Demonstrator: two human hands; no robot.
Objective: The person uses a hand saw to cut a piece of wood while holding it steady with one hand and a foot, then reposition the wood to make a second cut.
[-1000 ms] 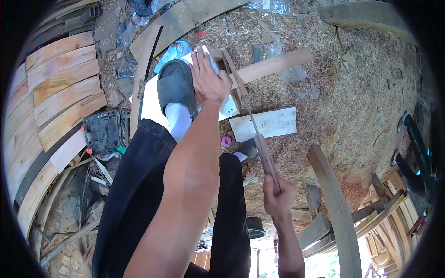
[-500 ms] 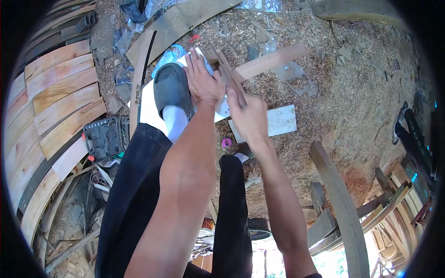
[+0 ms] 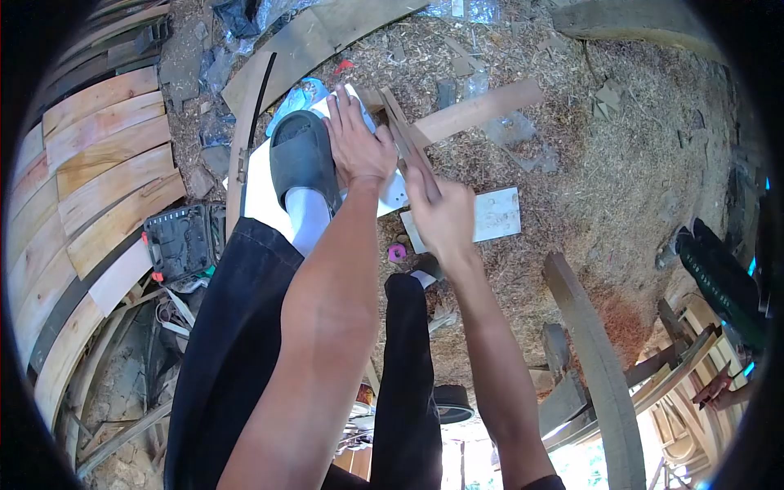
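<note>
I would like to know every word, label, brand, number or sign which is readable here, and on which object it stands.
No text can be read with certainty.
Another person's trouser leg: pale marks, too blurred to read.
Open tool case: pale marks along its edge, too small to read.
White surface under the left hand: no lettering visible.

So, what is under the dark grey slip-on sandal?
A flat white panel shows beside the sandal and apparently continues beneath it. Whatever lies directly under is covered, so I cannot see it.

2 own hands (image 3: 359,155) (image 3: 446,214); 1 wd. tool (image 3: 421,162)
</note>
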